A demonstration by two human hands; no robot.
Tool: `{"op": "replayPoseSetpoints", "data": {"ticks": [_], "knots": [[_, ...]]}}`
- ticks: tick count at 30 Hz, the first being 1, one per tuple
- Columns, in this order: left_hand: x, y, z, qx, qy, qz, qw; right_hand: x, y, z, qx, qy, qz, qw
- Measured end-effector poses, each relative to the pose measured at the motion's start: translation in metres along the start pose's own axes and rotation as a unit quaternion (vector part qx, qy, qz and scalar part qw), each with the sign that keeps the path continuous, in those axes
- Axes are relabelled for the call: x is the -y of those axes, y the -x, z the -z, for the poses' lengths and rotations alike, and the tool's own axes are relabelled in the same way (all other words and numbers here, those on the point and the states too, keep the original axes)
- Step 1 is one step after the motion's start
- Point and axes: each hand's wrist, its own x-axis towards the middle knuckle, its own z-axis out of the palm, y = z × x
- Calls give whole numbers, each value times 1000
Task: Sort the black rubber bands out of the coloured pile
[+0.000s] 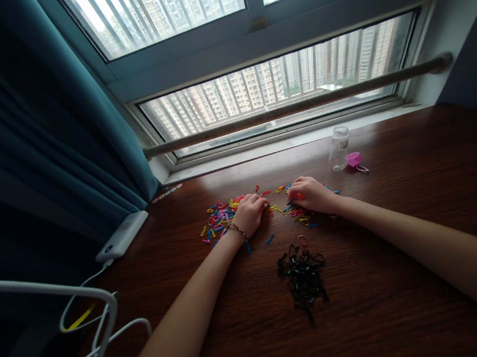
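Small coloured rubber bands lie in two loose clusters, a left pile [220, 217] and a right pile [301, 215]. My left hand [250, 211], with a beaded bracelet [240, 230] at the wrist, rests at the right side of the left pile. Its fingers are curled together, and what they hold, if anything, is hidden. Over the right pile, my right hand [308, 194] has its fingertips pinched at a small dark band. Nearer to me is a heap of black rubber bands [303, 277], with a red band [303, 240] just beyond it.
A clear plastic jar [339, 149] stands near the sill, its pink lid [354, 159] beside it. At left lie a white power bank [123, 236] and a looped white cable [104, 299]. A blue curtain [73, 108] hangs left; a metal rail [299, 107] crosses the window.
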Motion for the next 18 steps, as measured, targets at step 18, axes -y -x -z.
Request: {"op": "replayPoseSetpoints", "data": {"ticks": [18], "knots": [[1,1,0,-1,-29,77,997,15,-6,19,12,-417,-121,901]]}}
